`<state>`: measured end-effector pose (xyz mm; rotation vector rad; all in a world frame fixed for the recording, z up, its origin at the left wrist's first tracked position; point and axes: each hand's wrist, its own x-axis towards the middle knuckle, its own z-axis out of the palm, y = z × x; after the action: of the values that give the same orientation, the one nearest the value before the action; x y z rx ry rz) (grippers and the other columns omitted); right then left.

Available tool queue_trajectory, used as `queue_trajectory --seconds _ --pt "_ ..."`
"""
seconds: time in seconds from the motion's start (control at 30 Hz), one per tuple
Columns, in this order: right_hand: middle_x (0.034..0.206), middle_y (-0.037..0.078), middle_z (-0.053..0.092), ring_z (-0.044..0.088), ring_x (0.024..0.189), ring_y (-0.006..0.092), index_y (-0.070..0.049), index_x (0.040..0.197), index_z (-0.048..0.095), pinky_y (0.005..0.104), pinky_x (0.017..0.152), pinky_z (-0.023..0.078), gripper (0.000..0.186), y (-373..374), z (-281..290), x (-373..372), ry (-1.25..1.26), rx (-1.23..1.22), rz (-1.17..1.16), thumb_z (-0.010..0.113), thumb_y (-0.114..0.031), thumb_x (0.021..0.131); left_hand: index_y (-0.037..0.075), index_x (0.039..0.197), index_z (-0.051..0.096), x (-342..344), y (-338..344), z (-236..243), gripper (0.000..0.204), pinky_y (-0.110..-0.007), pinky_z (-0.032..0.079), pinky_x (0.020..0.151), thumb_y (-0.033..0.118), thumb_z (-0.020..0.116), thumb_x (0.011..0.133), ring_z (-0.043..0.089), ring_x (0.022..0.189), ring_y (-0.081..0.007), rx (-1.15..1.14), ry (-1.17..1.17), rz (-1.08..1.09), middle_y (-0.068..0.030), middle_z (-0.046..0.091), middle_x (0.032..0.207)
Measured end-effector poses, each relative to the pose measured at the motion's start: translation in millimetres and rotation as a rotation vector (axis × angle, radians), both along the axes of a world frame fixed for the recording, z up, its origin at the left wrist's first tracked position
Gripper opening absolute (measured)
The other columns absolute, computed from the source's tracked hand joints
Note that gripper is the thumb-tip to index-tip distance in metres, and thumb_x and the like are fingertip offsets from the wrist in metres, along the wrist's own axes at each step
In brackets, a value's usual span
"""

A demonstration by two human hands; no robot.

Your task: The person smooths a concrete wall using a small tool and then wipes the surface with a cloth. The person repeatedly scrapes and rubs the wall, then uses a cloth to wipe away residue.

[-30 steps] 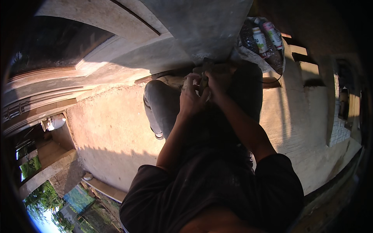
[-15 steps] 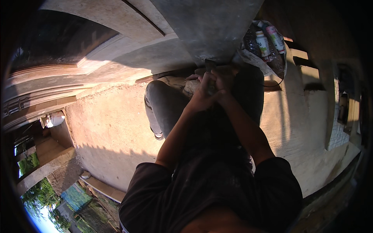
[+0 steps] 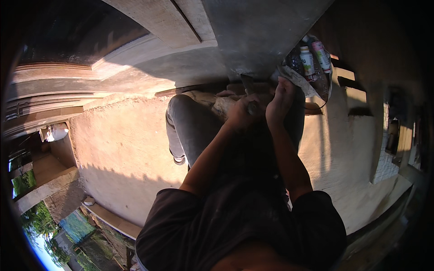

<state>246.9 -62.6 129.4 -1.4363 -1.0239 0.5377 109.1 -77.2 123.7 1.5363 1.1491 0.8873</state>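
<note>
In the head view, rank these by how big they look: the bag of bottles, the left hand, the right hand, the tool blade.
1. bag of bottles, largest.
2. left hand and right hand look much alike, so I won't rank them.
3. tool blade, smallest; its lower part is hidden by the hands.

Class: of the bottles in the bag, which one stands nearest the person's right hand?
The dark bottle, leftmost in the bag, just above the right hand; the white-labelled bottles sit farther right.
</note>
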Motion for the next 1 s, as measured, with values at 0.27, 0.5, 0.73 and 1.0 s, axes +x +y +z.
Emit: queue_trajectory --seconds 0.27,0.5,0.73,1.0 --pt "0.132 0.017 0.051 0.048 0.121 0.0307 -0.004 0.125 0.058 0.0512 0.104 0.037 0.048 -33 88 -28 -0.880 0.785 0.092 0.052 -0.042 0.097 0.007 0.099 0.067 8 6 -11 0.018 -0.039 0.054 0.080 0.015 0.075 0.085 0.073 0.089 -0.0283 -0.013 -0.042 0.033 -0.0123 0.073 0.092" --pt "0.131 0.019 0.051 0.045 0.117 0.0336 -0.003 0.120 0.060 0.0525 0.106 0.030 0.047 -17 46 -23 -0.728 0.501 0.107 0.050 -0.043 0.096 0.006 0.113 0.068 2 2 -8 0.031 -0.040 0.054 0.084 0.017 0.068 0.085 0.073 0.097 -0.0318 -0.004 -0.107 0.002 -0.0150 0.075 0.100" --pt "0.125 0.020 0.050 0.043 0.114 0.0327 -0.005 0.112 0.057 0.0495 0.102 0.030 0.050 5 58 -29 -0.681 0.261 0.151 0.051 -0.052 0.095 0.009 0.113 0.066 -12 19 -32 0.039 -0.040 0.054 0.083 0.013 0.082 0.077 0.074 0.099 -0.0277 0.027 -0.035 0.119 -0.0134 0.074 0.100" --pt "0.123 0.019 0.052 0.047 0.114 0.0337 -0.003 0.113 0.058 0.0485 0.102 0.034 0.041 -41 23 -11 -0.484 0.211 0.254 0.054 -0.038 0.092 0.007 0.108 0.063 6 1 -9 0.034 -0.047 0.055 0.078 0.019 0.077 0.080 0.072 0.096 -0.0432 0.039 0.061 0.084 -0.0201 0.074 0.094"
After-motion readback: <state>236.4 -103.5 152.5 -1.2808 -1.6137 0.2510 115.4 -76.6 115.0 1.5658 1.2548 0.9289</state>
